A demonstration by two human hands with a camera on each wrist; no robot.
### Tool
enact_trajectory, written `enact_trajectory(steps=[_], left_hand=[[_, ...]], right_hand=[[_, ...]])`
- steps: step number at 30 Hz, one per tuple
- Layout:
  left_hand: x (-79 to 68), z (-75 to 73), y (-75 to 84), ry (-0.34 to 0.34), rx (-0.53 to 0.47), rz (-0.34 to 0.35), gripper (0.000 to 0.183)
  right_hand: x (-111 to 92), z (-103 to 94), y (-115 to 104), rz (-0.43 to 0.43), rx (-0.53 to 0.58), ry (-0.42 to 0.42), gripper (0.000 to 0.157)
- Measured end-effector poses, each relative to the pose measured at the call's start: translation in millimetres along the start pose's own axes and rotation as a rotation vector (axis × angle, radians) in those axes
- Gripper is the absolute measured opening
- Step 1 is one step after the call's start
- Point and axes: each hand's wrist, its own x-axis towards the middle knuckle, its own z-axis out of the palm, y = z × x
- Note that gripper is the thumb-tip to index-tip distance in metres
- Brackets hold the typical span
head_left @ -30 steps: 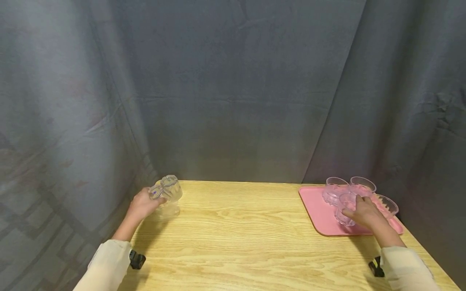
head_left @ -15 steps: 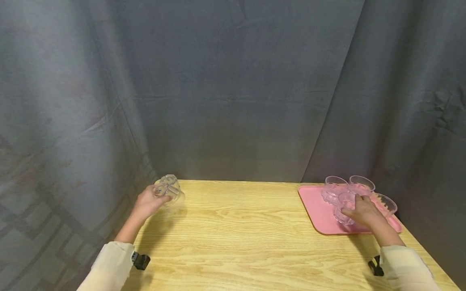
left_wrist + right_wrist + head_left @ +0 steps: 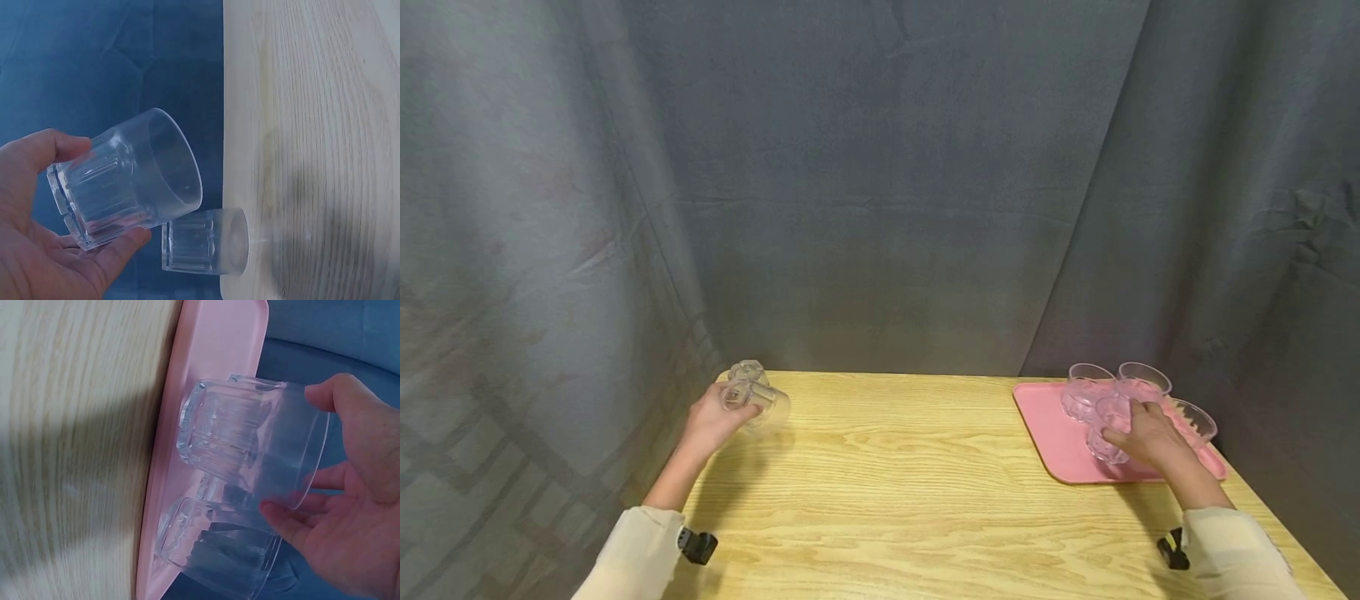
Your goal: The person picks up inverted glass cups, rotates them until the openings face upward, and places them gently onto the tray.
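In both hands [image 3: 710, 423] [image 3: 1153, 437], one cup [image 3: 128, 178] [image 3: 256, 440] each.

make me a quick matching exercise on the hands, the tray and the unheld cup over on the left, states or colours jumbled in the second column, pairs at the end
Column one
1. right hand
2. tray
3. left hand
4. unheld cup on the left

Column two
A. pink with rounded corners
B. grips a clear cup near its rim
C. upside down on the wooden table
D. grips a tilted cup near its base

Right pairs: 1-B, 2-A, 3-D, 4-C
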Motion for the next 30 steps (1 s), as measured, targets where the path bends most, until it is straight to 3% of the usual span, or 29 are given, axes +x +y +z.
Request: enact_trajectory(steps=[9,30], left_hand=[[-2.9,10.3,6.4,-0.006,0.001,0.017,0.091],[-12.6,29.0,24.7,-0.040,-0.111,0.061,0.091]], right_hand=[[-3,-2.4,-5,0.003,0.005,0.056,0.090],[-14,-6.5,-21,0.002,0.001,0.131,0.081]])
